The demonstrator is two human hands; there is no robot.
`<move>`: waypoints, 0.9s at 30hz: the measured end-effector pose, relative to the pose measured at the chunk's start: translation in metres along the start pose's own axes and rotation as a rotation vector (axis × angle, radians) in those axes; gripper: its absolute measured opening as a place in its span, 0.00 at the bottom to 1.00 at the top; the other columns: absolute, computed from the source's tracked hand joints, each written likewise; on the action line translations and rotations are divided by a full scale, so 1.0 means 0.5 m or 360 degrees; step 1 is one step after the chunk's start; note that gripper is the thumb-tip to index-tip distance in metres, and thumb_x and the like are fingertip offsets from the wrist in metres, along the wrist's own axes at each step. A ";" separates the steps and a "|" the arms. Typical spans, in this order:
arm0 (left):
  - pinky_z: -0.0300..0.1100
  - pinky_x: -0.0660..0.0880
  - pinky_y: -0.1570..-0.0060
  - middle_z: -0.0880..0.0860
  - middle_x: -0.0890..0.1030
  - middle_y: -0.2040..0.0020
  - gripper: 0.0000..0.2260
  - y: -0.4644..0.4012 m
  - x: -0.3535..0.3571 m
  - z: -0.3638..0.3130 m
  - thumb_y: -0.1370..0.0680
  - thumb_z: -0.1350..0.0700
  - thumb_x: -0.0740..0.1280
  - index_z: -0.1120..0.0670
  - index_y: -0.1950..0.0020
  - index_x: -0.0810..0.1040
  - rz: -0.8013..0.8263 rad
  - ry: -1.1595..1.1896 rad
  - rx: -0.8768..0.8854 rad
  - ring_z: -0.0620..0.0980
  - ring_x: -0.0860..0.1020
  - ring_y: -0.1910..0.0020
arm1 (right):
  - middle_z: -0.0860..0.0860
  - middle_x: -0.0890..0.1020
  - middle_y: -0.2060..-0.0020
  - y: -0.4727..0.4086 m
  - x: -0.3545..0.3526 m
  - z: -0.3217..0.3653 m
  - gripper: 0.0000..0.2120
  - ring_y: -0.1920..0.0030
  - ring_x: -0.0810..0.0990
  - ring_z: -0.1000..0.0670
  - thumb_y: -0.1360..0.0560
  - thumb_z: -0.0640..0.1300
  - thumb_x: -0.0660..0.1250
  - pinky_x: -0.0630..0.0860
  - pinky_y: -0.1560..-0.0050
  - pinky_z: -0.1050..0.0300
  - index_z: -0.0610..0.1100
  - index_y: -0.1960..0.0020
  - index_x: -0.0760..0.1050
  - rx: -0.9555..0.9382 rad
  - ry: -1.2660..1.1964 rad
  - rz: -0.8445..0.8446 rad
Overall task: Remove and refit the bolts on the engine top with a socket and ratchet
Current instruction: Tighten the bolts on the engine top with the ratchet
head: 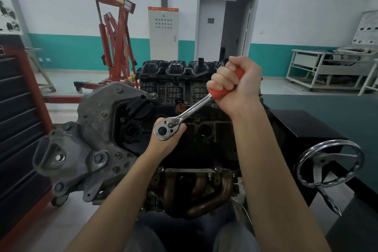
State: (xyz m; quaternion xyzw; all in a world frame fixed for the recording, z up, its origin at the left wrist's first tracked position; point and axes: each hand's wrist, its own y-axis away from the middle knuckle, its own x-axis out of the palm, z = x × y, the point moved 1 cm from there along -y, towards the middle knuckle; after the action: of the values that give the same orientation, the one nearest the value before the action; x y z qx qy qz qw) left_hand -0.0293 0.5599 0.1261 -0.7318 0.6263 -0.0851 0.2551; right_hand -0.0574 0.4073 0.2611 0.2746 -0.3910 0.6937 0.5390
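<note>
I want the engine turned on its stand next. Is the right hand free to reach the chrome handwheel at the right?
Probably not yet. The right hand grips the orange handle of the chrome ratchet, whose head the left hand holds. Once it lets go, nothing visible blocks the way to the chrome handwheel.

stand [319, 129] | dark, w/ handwheel [329, 162] | carries engine [184, 96]

Two hands are at work, the left hand [166, 139] and the right hand [235, 82], sharing one ratchet [184, 117]. There is one engine [184, 108], one red engine crane [116, 47], one chrome handwheel [329, 162], one grey cabinet [163, 32] and one open door [210, 26].
</note>
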 end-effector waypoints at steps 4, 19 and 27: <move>0.29 0.60 0.76 0.42 0.65 0.78 0.19 0.002 -0.007 -0.005 0.24 0.67 0.65 0.55 0.72 0.65 -0.0081 0.0009 0.0052 0.39 0.64 0.79 | 0.54 0.61 0.81 0.060 -0.035 -0.032 0.16 0.80 0.57 0.55 0.28 0.39 0.59 0.60 0.78 0.65 0.47 0.74 0.63 -0.0268 -0.0232 -0.0123; 0.26 0.65 0.73 0.41 0.69 0.78 0.23 -0.002 0.031 -0.012 0.24 0.66 0.66 0.46 0.74 0.66 -0.0475 0.0073 0.0119 0.36 0.69 0.76 | 0.54 0.61 0.82 -0.001 -0.015 0.019 0.18 0.82 0.58 0.55 0.28 0.38 0.58 0.60 0.78 0.66 0.46 0.76 0.63 -0.0030 -0.0087 -0.0032; 0.29 0.62 0.70 0.48 0.65 0.72 0.20 -0.015 0.027 -0.020 0.23 0.70 0.61 0.52 0.70 0.62 -0.0640 0.0327 -0.0024 0.39 0.63 0.73 | 0.54 0.62 0.80 0.126 -0.068 -0.068 0.17 0.80 0.60 0.54 0.26 0.40 0.56 0.65 0.76 0.64 0.48 0.74 0.64 -0.0561 -0.0545 -0.0235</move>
State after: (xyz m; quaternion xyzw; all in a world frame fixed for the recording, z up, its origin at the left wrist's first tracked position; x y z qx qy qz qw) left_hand -0.0243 0.5450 0.1356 -0.8313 0.4910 -0.2037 0.1624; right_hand -0.1076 0.4105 0.2001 0.3177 -0.5702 0.5171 0.5536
